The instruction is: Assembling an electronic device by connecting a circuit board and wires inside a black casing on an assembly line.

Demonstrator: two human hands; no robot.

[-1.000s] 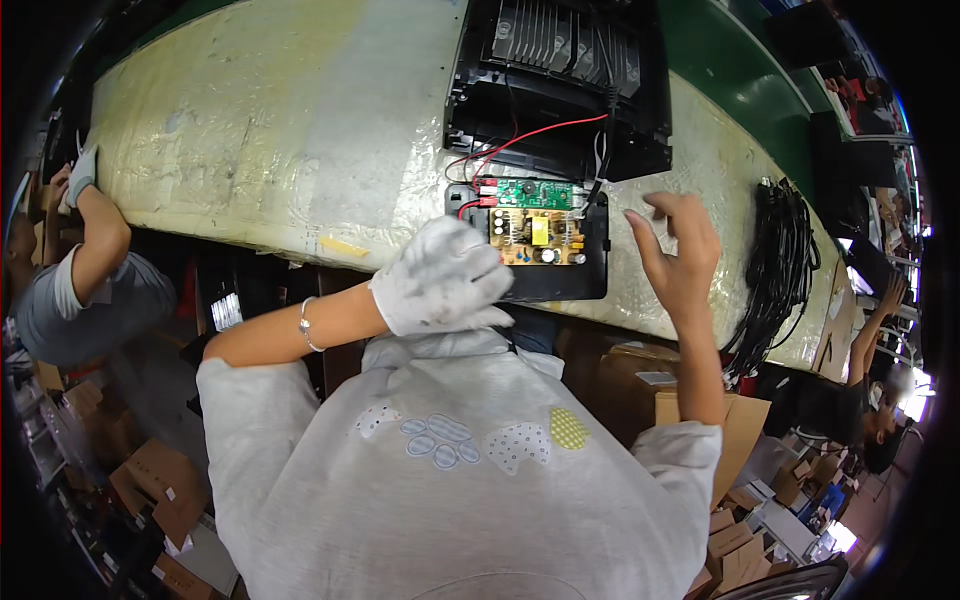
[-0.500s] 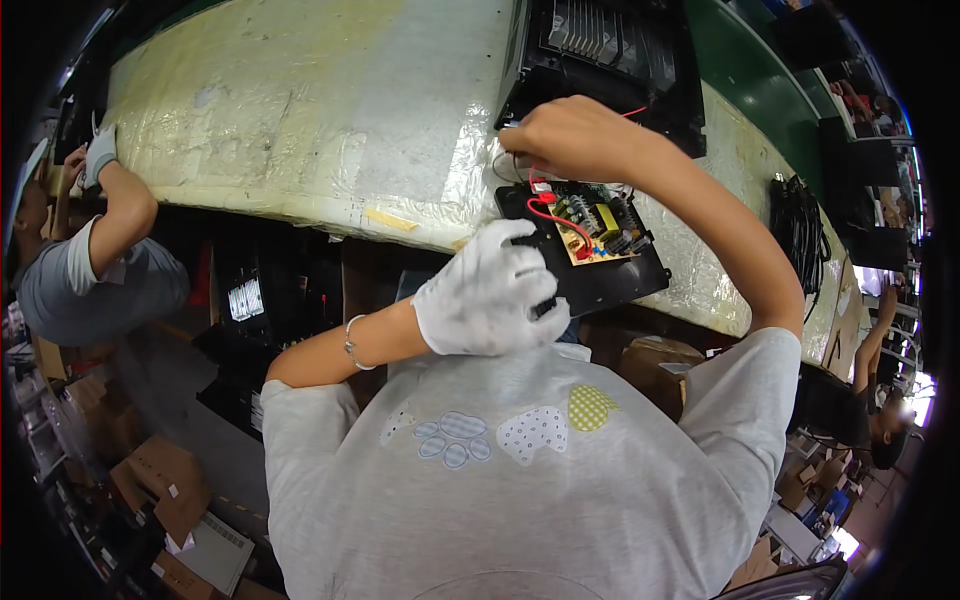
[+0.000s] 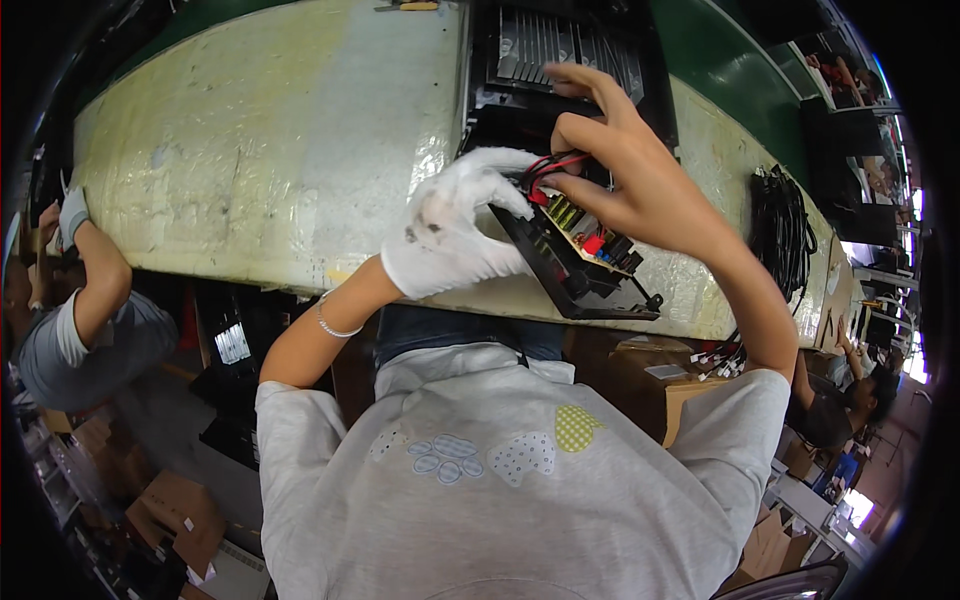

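Observation:
My left hand, in a white glove, grips the near end of a black tray that carries a yellow circuit board, and holds it tilted above the bench. My bare right hand reaches over the board and pinches the red and black wires at its top edge. The wires run up toward a large black housing with cooling fins lying on the bench just behind both hands.
The bench is wrapped in yellowish plastic film. A bundle of black cables lies at the right. Another person works at the far left, a further one at the right. Cardboard boxes lie on the floor.
The tray with the board has been lifted off the bench and tilted up. My right hand came down from the air onto the wires; my left hand moved up along the tray.

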